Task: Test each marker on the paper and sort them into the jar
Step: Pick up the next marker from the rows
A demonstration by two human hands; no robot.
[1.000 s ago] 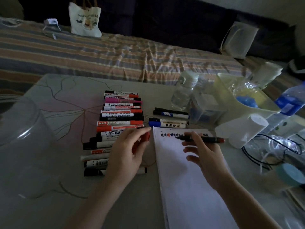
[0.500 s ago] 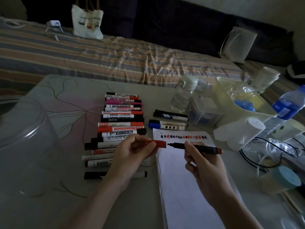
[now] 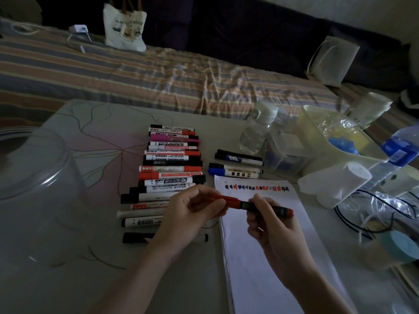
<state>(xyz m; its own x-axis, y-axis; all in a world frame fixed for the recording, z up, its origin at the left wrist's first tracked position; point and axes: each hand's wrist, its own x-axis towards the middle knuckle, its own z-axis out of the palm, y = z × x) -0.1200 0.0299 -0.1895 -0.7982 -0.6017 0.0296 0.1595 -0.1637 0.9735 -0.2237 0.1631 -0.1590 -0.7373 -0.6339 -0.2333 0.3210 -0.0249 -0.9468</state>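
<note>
My right hand [image 3: 269, 220] grips the dark barrel of a red marker [image 3: 277, 209] held level over the top of the white paper [image 3: 267, 257]. My left hand [image 3: 186, 214] pinches its red cap [image 3: 229, 201], which sits over the marker's tip end. A row of coloured test scribbles [image 3: 256, 188] runs along the paper's top edge. Left of the paper lies a stack of several markers [image 3: 170, 171], red, black and one pink. A large clear jar [image 3: 31, 191] stands at the left of the table.
Three more markers [image 3: 235, 166] lie above the paper. A small clear bottle [image 3: 256, 130], a clear box [image 3: 288, 152], a yellow tub [image 3: 340, 141], a white roll [image 3: 335, 184], a blue-labelled bottle [image 3: 399, 152] and black cables [image 3: 371, 211] crowd the right. A striped bed lies behind.
The cap in my left hand, apart from the marker before, has come together with the tip of the marker in my right hand. Both hands moved slightly toward each other.
</note>
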